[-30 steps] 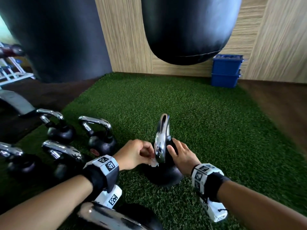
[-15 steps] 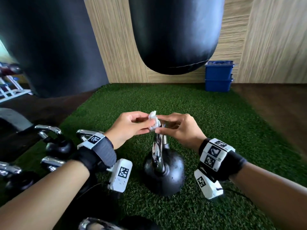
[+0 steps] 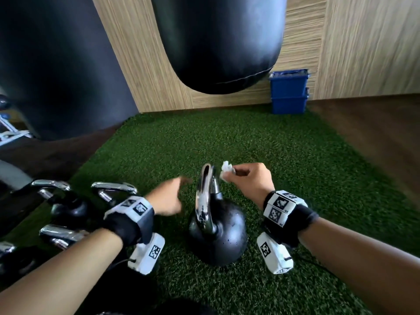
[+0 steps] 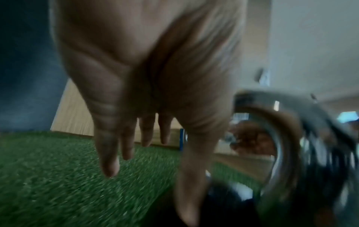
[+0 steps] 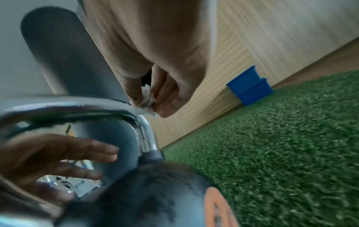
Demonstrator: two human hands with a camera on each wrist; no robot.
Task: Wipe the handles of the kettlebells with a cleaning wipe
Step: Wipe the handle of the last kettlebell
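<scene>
A black kettlebell (image 3: 219, 237) with a chrome handle (image 3: 204, 196) stands on green turf in front of me. My right hand (image 3: 247, 180) pinches a crumpled white wipe (image 3: 226, 169) just right of the handle's top; the right wrist view shows the wipe (image 5: 146, 98) between thumb and fingers, at the handle (image 5: 143, 132). My left hand (image 3: 169, 198) hovers to the left of the handle, blurred, fingers straight and empty (image 4: 136, 138). Several more kettlebells (image 3: 68, 205) with chrome handles stand at the left.
Two black punching bags (image 3: 218, 42) hang ahead and at the left. Stacked blue bins (image 3: 288, 90) sit by the wood-panelled wall. Dark floor borders the turf (image 3: 295, 155) on both sides. Another chrome handle lies near my left forearm at the bottom.
Both hands held the wipe together above the handle half a second ago. Now the left hand has let go and dropped left; the right hand keeps the wipe.
</scene>
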